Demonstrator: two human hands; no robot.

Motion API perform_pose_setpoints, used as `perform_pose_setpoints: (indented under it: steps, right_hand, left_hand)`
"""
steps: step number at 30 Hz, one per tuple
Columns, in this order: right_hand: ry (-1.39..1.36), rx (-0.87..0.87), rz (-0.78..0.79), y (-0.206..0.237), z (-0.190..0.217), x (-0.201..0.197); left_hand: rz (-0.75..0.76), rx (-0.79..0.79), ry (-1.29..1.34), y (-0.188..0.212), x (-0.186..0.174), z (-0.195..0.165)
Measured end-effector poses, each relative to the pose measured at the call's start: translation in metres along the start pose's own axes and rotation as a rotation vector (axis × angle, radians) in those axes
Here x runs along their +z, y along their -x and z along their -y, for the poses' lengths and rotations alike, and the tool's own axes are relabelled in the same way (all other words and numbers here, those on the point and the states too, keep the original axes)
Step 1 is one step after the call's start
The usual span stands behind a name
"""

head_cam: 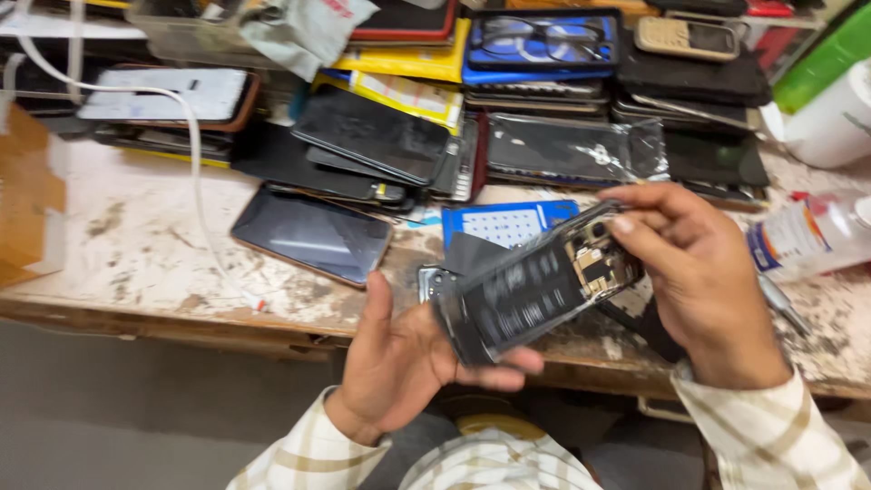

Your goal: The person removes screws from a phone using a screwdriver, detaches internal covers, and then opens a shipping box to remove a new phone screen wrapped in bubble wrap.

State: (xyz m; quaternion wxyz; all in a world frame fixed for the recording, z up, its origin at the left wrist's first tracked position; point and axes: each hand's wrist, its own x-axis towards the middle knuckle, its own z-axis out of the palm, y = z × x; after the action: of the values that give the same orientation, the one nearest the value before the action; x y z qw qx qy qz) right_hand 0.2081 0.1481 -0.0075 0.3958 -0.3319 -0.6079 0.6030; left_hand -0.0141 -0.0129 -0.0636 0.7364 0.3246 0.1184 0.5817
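1. Left hand [399, 363]: palm up beneath the lower end of the opened phone [535, 286], fingers [499, 370] curled under it.
2. Right hand [703, 281]: fingers [649, 210] closed on the phone's upper end, near its exposed camera section.
3. The phone is held tilted above the front edge of the desk [136, 245].
4. Stacked phones [372, 136] and a plastic bottle [807, 236] lie on the desk behind.

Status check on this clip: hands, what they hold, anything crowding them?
Left hand and right hand both gripping an opened phone, insides showing. Held above the workbench. Stacked phones behind, not touching.
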Motion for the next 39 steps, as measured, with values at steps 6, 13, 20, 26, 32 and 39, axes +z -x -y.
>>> perform_pose_setpoints:
  steps: [6,13,20,26,32,39]
  right_hand:
    - [0.209,0.134,0.222,0.003,-0.004,0.027]
    - [0.657,-0.389,-0.013,0.025,-0.008,0.041]
    - [0.921,-0.492,-0.055,0.040,-0.010,0.050]
    - [0.908,-0.352,-0.006,0.039,-0.005,0.052]
    - [0.861,-0.210,0.062,0.039,-0.008,0.053]
    - [0.674,-0.214,0.030,0.048,-0.017,0.050]
  left_hand:
    - [-0.013,-0.280,0.165,-0.004,0.004,0.033]
    - [-0.246,-0.087,0.069,-0.012,-0.003,0.043]
    - [-0.264,-0.086,0.060,-0.017,-0.008,0.051]
    - [-0.277,-0.064,-0.020,-0.013,-0.009,0.053]
    - [-0.267,-0.027,-0.119,-0.008,-0.009,0.053]
    - [-0.286,-0.041,-0.035,-0.009,-0.001,0.049]
